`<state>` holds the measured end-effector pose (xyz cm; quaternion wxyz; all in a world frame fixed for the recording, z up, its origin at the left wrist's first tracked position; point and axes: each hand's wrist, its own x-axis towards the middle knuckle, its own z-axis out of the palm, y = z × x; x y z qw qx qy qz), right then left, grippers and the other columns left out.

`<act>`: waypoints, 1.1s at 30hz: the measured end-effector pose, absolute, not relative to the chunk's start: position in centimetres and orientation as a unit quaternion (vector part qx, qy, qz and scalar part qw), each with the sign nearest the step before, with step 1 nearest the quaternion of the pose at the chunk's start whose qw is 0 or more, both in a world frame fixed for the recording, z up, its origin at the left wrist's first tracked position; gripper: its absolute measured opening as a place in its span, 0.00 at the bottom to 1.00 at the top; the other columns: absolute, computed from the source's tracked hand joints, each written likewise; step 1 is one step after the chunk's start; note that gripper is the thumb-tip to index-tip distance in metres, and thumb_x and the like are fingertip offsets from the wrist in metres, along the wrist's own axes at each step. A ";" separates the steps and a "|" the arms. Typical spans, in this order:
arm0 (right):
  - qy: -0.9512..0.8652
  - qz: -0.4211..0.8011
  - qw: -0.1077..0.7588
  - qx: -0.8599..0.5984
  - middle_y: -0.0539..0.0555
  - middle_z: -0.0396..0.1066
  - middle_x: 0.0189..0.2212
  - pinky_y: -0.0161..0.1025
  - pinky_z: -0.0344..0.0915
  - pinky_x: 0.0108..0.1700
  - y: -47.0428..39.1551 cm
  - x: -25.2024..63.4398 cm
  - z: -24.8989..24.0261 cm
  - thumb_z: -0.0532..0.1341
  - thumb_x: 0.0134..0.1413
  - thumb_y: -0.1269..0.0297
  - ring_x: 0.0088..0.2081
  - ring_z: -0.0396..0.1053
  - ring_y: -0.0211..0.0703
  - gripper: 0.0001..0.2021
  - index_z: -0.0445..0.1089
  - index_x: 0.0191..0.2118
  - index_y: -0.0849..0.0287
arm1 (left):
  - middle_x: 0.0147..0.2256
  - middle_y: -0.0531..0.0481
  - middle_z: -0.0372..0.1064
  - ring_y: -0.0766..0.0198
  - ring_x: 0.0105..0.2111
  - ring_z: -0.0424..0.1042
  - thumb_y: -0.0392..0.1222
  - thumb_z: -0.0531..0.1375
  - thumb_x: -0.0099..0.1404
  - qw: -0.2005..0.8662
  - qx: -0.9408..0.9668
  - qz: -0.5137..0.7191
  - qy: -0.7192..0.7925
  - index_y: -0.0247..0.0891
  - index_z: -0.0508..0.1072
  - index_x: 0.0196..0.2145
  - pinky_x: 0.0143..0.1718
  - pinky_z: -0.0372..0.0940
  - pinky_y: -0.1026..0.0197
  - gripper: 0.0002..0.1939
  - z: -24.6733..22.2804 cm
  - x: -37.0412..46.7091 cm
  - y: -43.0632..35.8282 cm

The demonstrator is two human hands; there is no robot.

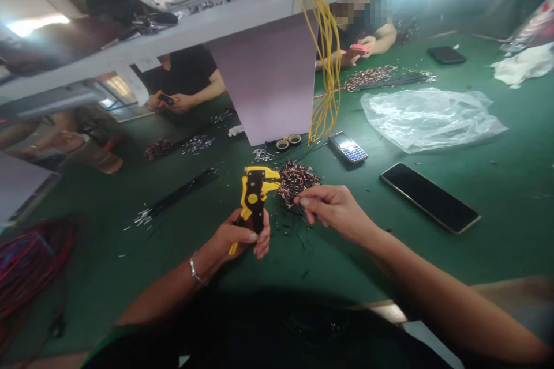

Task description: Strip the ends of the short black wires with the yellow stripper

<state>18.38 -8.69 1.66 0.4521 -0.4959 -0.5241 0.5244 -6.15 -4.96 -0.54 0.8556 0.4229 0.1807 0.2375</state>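
My left hand (249, 230) is wrapped round the handles of a yellow and black wire stripper (254, 196), its jaws pointing right. Just beyond those jaws lies a heap of short dark wire pieces with copper-coloured ends (298, 180). My right hand (326, 207) is at the near right edge of the heap, thumb and forefinger pinched together; whatever is between the fingertips is too small to make out. A bundle of black wires with pale ends (175, 196) rests on the green table (173, 277) to the left of the stripper.
Two tape rolls (288, 142), a keypad phone (348, 148), a smartphone (430, 197) and a clear plastic bag (433, 118) lie beyond and right. Yellow wires (329, 69) hang from a shelf (190, 29). Red cable coils (32, 265) are at left. Co-workers sit opposite, hands holding tools.
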 end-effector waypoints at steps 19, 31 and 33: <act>-0.713 0.376 0.345 -0.481 0.54 0.79 0.27 0.38 0.67 0.31 -9.8 17.1 -0.1 0.56 0.56 0.64 0.26 0.73 0.41 0.14 0.81 0.34 0.59 | 0.30 0.49 0.69 0.65 0.24 0.69 0.36 0.68 0.55 0.726 0.513 0.357 0.288 0.32 0.71 0.38 0.28 0.68 0.56 0.14 -0.3 -5.6 -4.7; -0.720 0.388 0.324 -0.475 0.53 0.80 0.27 0.37 0.67 0.32 -10.0 16.5 -0.3 0.57 0.56 0.65 0.27 0.74 0.41 0.13 0.80 0.35 0.58 | 0.30 0.51 0.68 0.66 0.26 0.70 0.38 0.69 0.55 0.707 0.547 0.335 0.299 0.33 0.69 0.38 0.29 0.68 0.58 0.15 -0.7 -5.5 -5.1; -0.712 0.391 0.330 -0.482 0.52 0.79 0.25 0.37 0.66 0.31 -9.9 16.5 -0.2 0.57 0.56 0.65 0.26 0.73 0.40 0.13 0.80 0.33 0.57 | 0.30 0.51 0.68 0.66 0.25 0.70 0.37 0.69 0.55 0.706 0.544 0.340 0.299 0.33 0.69 0.38 0.29 0.68 0.58 0.15 -0.8 -5.6 -5.0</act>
